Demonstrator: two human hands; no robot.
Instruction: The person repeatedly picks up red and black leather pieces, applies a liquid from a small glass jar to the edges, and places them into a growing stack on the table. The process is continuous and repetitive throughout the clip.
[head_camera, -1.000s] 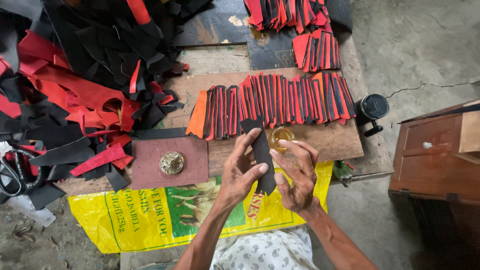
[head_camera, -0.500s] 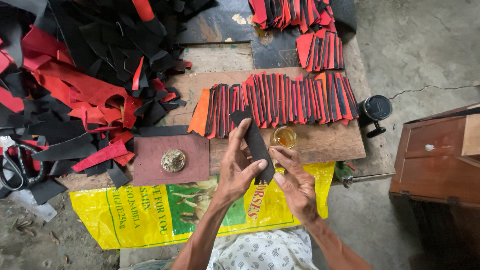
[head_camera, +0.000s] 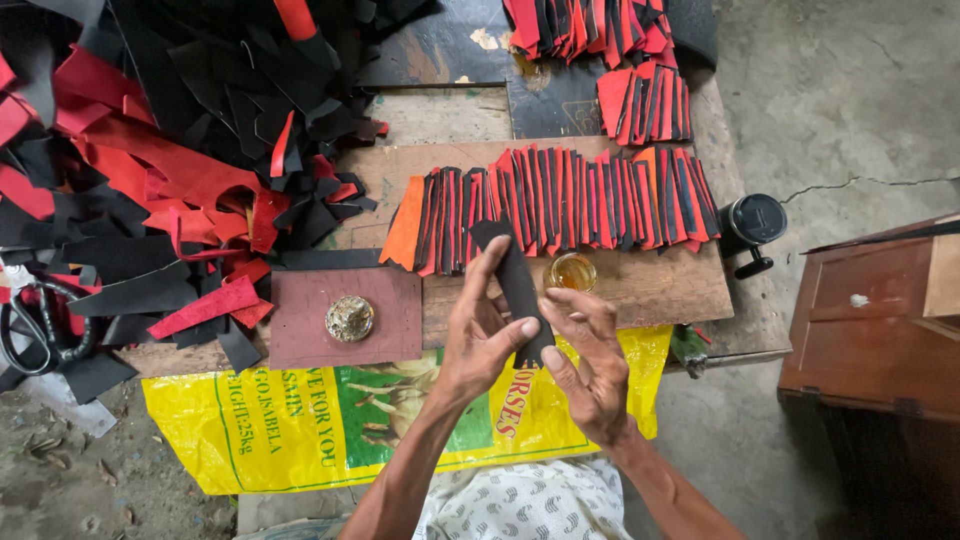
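Both forearms are bare, no sleeves, rings or watch showing, above a white garment (head_camera: 530, 505) patterned with small dark marks.
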